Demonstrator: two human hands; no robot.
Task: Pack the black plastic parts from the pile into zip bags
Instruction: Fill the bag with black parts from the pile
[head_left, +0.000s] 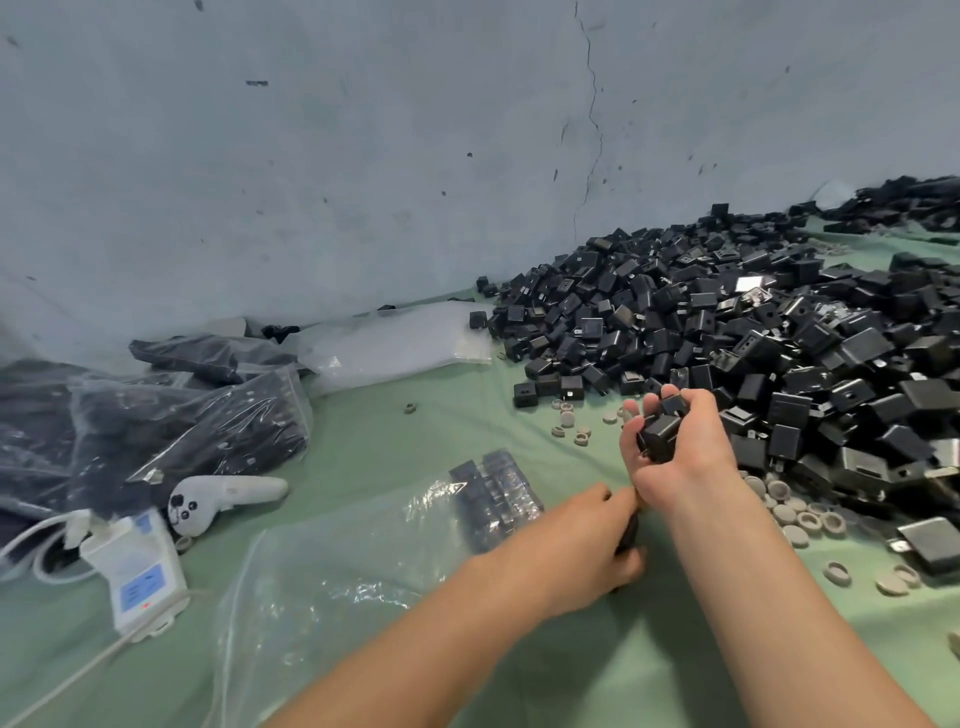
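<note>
Black plastic parts (753, 332) lie in a large heap against the wall, and that pile looks barely dented, so most of the packing is still to do. Left of the pile, at the far edge of the green sheet (415, 426), several filled zip bags (182, 431) are stacked dark and bulging; that much is done. Between them and the pile, against the wall, rests a flat stack of what seem to be empty bags (395, 343).

In front of the pile, toward the person, the current zip bag (353, 561) lies flat and mostly clear. Only a few neat rows of packed parts (498, 499) sit at its end nearest the pile, so this bag is early in its fill.

The hands are close together at the pile's near edge. The right hand (675, 441) is cupped round a handful of parts (660, 431), raised just off the sheet. The left hand (587, 535), below it by the bag, has its fingers curled on a dark object (628, 535); whether that is a part or the bag's mouth I cannot tell.

Small grey caps (800, 519) are scattered along the pile's near side.
</note>
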